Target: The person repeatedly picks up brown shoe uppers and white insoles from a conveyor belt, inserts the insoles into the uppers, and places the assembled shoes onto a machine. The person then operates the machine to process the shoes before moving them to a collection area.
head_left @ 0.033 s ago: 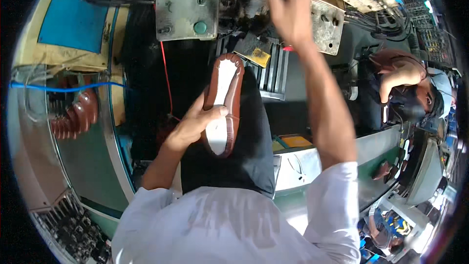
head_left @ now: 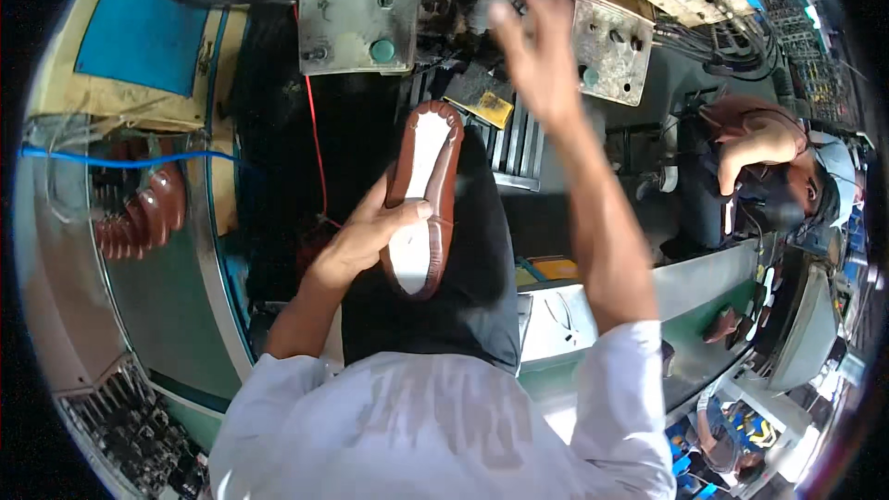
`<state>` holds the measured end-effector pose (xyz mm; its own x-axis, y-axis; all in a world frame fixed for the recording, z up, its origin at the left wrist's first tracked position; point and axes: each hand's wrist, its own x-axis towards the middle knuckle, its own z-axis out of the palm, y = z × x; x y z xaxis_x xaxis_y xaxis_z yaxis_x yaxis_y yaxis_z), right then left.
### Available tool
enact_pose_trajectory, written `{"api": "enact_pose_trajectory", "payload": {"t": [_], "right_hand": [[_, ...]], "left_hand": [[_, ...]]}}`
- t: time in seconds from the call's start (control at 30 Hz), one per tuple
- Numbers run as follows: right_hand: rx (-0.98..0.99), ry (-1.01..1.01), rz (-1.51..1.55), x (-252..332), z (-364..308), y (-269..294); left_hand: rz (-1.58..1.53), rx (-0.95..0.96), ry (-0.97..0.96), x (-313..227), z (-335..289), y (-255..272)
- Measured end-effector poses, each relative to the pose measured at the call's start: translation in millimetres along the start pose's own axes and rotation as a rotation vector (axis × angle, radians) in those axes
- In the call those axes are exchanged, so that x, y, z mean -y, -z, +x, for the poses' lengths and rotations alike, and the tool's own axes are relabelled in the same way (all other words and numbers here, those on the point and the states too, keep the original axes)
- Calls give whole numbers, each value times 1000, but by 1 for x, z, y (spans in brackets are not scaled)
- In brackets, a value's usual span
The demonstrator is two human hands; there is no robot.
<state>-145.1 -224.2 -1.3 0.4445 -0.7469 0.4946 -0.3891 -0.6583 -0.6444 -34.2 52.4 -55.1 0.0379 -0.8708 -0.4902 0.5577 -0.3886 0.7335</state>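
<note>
My left hand [head_left: 366, 236] grips a brown shoe [head_left: 446, 176] by its side, over my dark lap. The shoe is turned bottom up, showing a white insole [head_left: 419, 194], with its toe pointing away from me toward the machine. My right hand [head_left: 537, 46] is raised in the air above and to the right of the shoe. Its fingers are spread and it holds nothing. It hovers in front of a grey metal box [head_left: 607, 37] on the machine. Both my arms wear white sleeves.
A metal control box with a green button [head_left: 381, 50] hangs ahead, with cables above it. Several brown shoes [head_left: 139, 213] line a rack at the left. Another person [head_left: 769, 157] bends over at the right. A brown shoe [head_left: 722, 324] lies on the green bench.
</note>
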Motion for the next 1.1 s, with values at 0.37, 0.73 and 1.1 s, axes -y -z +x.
{"api": "enact_pose_trajectory", "payload": {"t": [0.37, 0.73, 1.1], "right_hand": [[216, -1039, 1060, 71, -205, -72], [608, -862, 699, 37, -222, -22], [524, -999, 430, 5, -244, 15]], "left_hand": [[-687, 184, -34, 71, -86, 49], [333, -1185, -280, 92, -287, 317], [1572, -1490, 673, 168, -390, 473]]}}
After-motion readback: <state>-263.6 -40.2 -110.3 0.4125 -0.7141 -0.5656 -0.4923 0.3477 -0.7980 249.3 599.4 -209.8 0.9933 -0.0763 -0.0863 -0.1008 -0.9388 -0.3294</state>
